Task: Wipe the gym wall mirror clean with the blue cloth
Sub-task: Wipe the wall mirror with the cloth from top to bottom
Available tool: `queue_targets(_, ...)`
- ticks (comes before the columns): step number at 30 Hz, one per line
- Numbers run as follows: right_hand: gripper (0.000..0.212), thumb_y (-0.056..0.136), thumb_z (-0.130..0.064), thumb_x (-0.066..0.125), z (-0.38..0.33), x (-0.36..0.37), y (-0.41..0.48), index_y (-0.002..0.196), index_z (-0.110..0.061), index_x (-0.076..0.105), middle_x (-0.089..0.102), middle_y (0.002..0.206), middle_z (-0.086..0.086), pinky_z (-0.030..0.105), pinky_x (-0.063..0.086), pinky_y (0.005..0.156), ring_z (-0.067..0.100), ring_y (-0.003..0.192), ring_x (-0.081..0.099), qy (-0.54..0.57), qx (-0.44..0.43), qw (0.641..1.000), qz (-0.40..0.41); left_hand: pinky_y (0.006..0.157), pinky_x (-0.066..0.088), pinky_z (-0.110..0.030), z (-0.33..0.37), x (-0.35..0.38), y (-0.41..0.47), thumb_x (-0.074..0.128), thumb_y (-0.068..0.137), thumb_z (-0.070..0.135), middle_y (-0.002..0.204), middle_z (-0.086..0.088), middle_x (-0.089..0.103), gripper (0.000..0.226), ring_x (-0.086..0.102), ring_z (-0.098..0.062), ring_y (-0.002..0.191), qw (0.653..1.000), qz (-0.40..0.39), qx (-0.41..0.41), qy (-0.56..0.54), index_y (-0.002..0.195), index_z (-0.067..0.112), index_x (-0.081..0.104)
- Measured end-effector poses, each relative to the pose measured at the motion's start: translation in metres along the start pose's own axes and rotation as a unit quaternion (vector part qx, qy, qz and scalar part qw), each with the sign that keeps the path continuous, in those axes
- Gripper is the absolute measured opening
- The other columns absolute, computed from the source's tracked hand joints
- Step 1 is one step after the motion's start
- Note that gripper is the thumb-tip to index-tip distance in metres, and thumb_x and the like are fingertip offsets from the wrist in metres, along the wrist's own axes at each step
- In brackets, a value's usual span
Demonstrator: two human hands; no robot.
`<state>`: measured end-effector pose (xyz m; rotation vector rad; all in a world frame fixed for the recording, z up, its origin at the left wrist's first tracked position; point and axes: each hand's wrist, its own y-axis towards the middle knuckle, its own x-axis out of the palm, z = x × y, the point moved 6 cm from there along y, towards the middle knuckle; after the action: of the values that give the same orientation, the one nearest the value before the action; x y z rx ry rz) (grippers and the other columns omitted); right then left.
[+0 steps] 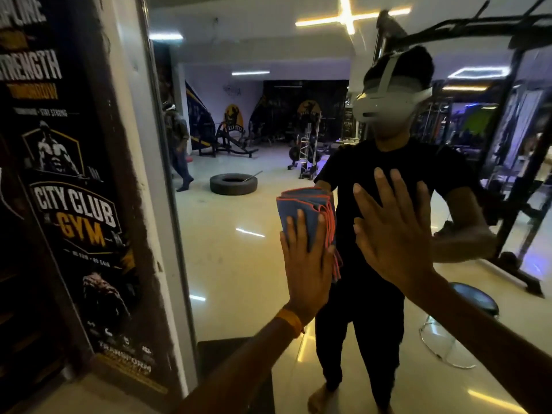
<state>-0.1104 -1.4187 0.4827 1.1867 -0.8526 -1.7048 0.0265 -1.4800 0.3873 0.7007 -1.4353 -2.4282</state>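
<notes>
Mirror (239,264) glass filled most of the view, from its edge beside a gym poster (74,204) on the left across to the right side, with the person and the gym floor reflected in it. A folded blue cloth (301,204) with orange edging lay flat against the glass, close to that left edge and at about chest height on the reflection. The left hand (307,264), an orange wristband (291,322) at its wrist, pressed the cloth's lower half to the glass with straight, slightly spread fingers and did not curl round it. The right hand (394,234) was just beside it, also flat and spread, its palm apparently resting bare on the glass as a brace. This looked like the wiping stroke itself, with the cloth loaded and in contact. In the dim light and busy reflections it was hard to tell which parts were already clean. The next move would call for even palm pressure while the cloth slid in overlapping passes, up and across. The bare right hand would probably leave prints, so that patch would need a pass too.
</notes>
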Motion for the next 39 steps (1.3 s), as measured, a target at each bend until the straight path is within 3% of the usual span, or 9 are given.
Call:
queue_targets(3, 0.059, 0.103, -0.037, 0.051, 0.005, 0.0, 0.002, 0.158, -0.02, 0.04, 0.023, 0.169, 0.015, 0.061, 0.013, 0.125, 0.036, 0.158, 0.016, -0.014, -0.012, 1.0, 0.005, 0.13, 0.0, -0.052, -0.037, -0.026, 0.042, 0.016, 0.111, 0.054, 0.174, -0.011, 0.002, 0.058, 0.004, -0.039, 0.16, 0.999, 0.043, 0.003, -0.001, 0.164, 0.038, 0.001)
queue_targets(6, 0.058, 0.104, -0.038, 0.048, 0.007, 0.0, 0.003, 0.159, -0.021, 0.039, 0.024, 0.168, 0.015, 0.06, 0.011, 0.126, 0.036, 0.158, 0.016, -0.02, -0.018, 1.0, 0.013, 0.116, 0.03, -0.069, -0.121, -0.088, 0.096, 0.031, 0.112, 0.039, 0.165, -0.028, 0.026, 0.053, 0.029, -0.05, 0.15, 0.974, 0.184, -0.124, -0.037, 0.163, 0.026, 0.021)
queue_targets(10, 0.056, 0.105, -0.038, 0.048, -0.002, 0.003, 0.002, 0.158, -0.019, 0.041, 0.026, 0.168, 0.016, 0.058, 0.009, 0.126, 0.036, 0.157, 0.017, -0.011, 0.013, 0.999, 0.028, 0.126, 0.016, -0.062, -0.129, -0.097, 0.099, 0.034, 0.11, 0.045, 0.171, -0.019, 0.017, 0.066, 0.016, -0.041, 0.158, 0.96, 0.219, -0.173, -0.008, 0.164, 0.012, 0.019)
queue_targets(17, 0.061, 0.105, -0.035, 0.051, -0.002, 0.003, -0.005, 0.161, -0.018, 0.034, 0.021, 0.169, 0.014, 0.052, 0.003, 0.128, 0.034, 0.158, 0.012, -0.015, 0.006, 1.0, 0.012, 0.129, -0.011, -0.04, -0.072, -0.034, 0.025, 0.03, 0.111, 0.043, 0.173, -0.006, -0.001, 0.062, -0.008, -0.028, 0.16, 0.998, 0.018, 0.046, 0.038, 0.163, 0.015, 0.015)
queue_targets(21, 0.062, 0.104, -0.034, 0.053, 0.004, 0.0, -0.024, 0.161, -0.018, 0.034, 0.022, 0.169, 0.014, 0.051, 0.002, 0.128, 0.034, 0.159, 0.011, -0.002, 0.013, 1.0, -0.001, 0.13, 0.002, -0.052, -0.144, -0.083, 0.062, 0.041, 0.11, 0.026, 0.17, -0.024, 0.012, 0.061, 0.009, -0.041, 0.159, 0.978, 0.162, -0.125, 0.034, 0.163, 0.007, 0.018)
queue_targets(24, 0.063, 0.103, -0.034, 0.054, 0.009, 0.0, -0.046, 0.16, -0.018, 0.034, 0.023, 0.169, 0.016, 0.053, 0.004, 0.127, 0.034, 0.158, 0.012, 0.022, 0.019, 1.0, -0.003, 0.13, 0.006, -0.053, -0.146, -0.069, 0.05, 0.032, 0.112, 0.038, 0.17, -0.023, 0.016, 0.062, 0.011, -0.043, 0.158, 0.955, 0.215, -0.205, 0.014, 0.163, 0.006, 0.02)
queue_targets(28, 0.068, 0.102, -0.035, 0.052, 0.022, -0.003, -0.072, 0.162, -0.022, 0.024, 0.01, 0.172, 0.009, 0.06, 0.01, 0.125, 0.033, 0.159, 0.008, 0.063, 0.02, 0.998, -0.009, 0.129, 0.005, -0.055, -0.069, -0.003, -0.035, 0.024, 0.111, 0.049, 0.171, -0.019, 0.012, 0.061, 0.01, -0.041, 0.158, 0.989, 0.086, -0.111, -0.034, 0.165, 0.034, 0.001)
queue_targets(32, 0.06, 0.106, -0.039, 0.042, 0.033, -0.005, -0.098, 0.161, -0.018, 0.027, 0.019, 0.169, 0.017, 0.066, 0.017, 0.122, 0.039, 0.157, 0.016, 0.062, 0.008, 0.997, -0.039, 0.122, 0.019, -0.064, -0.006, 0.055, -0.125, 0.027, 0.112, 0.046, 0.175, -0.004, -0.003, 0.059, 0.0, -0.032, 0.161, 0.998, -0.047, -0.02, 0.025, 0.164, 0.021, 0.017)
queue_targets(39, 0.063, 0.102, -0.034, 0.052, 0.055, -0.011, -0.125, 0.158, -0.013, 0.035, 0.026, 0.167, 0.018, 0.065, 0.019, 0.122, 0.04, 0.156, 0.02, 0.069, -0.01, 0.996, -0.06, 0.121, 0.021, -0.069, -0.078, -0.008, -0.028, 0.025, 0.111, 0.05, 0.172, -0.019, 0.013, 0.06, 0.021, -0.042, 0.156, 0.953, 0.203, -0.217, -0.065, 0.163, 0.041, -0.004)
